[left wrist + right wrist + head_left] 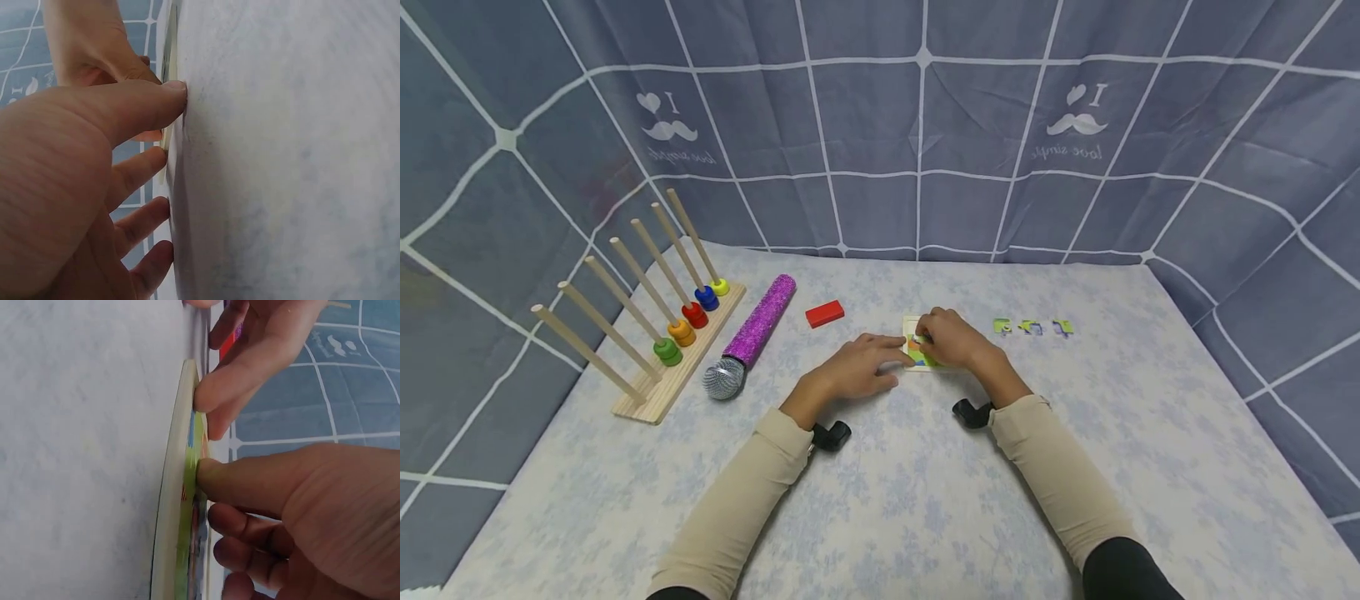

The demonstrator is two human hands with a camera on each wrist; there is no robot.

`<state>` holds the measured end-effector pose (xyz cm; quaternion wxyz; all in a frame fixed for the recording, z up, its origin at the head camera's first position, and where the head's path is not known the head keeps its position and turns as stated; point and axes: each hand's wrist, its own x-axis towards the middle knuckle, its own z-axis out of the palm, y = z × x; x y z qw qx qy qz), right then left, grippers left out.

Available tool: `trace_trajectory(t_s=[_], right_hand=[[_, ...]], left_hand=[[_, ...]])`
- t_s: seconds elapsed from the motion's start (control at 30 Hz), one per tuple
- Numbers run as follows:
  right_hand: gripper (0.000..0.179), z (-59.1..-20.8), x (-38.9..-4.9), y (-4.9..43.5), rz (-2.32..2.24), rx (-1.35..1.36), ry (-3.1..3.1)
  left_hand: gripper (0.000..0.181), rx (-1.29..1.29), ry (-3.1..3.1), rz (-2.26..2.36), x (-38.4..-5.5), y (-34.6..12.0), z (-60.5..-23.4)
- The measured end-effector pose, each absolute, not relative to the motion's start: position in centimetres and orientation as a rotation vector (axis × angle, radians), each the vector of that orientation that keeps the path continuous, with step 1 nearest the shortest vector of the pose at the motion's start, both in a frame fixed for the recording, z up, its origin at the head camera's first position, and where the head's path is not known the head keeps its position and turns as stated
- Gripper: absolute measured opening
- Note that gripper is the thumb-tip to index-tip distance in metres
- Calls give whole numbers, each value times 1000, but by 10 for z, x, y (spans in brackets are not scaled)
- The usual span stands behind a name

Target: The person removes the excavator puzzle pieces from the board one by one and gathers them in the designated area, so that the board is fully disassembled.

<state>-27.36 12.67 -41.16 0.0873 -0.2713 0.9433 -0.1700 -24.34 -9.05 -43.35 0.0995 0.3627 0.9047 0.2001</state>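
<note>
A small flat jigsaw board (910, 323) with a pale rim and a green picture lies on the table between both hands. My left hand (857, 367) rests at its left side, fingers mostly straight, with fingertips right at the board's rim. Over the picture, the right hand (953, 337) is bent down with curled fingers. Its thumb (215, 478) meets the picture face in the right wrist view, pinching at a puzzle piece mostly hidden under the fingertips. To the right lie three loose puzzle pieces (1002, 326), green with other colours, in a row.
Left of the hands lies a purple glitter microphone (760, 323) with a silver head. Beyond it stands a wooden peg rack (681, 379) with coloured rings. A red block (825, 314) lies behind the left hand. A grey checked curtain (880, 150) hangs around the table.
</note>
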Motion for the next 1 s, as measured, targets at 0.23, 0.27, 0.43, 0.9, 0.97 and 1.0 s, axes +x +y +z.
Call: trace_trajectory(t_s=[0.23, 0.27, 0.43, 0.9, 0.97, 1.0], right_hand=[[19, -421, -279, 133, -745, -773, 2709], [18, -422, -280, 134, -775, -783, 2701], [14, -422, -282, 138, -894, -827, 2652], [10, -405, -284, 158, -1200, -781, 2588], [10, -401, -284, 166, -1231, -756, 2583], [10, -400, -284, 171, -1245, -742, 2575]], left_hand=[[38, 1046, 2665, 587, -242, -91, -433], [38, 1043, 2664, 587, -242, -91, -432], [39, 1030, 2666, 582, -242, -91, -430], [39, 985, 2663, 559, -243, -90, -432], [39, 983, 2659, 553, -243, -90, -431], [39, 985, 2658, 551, -244, -90, -430]])
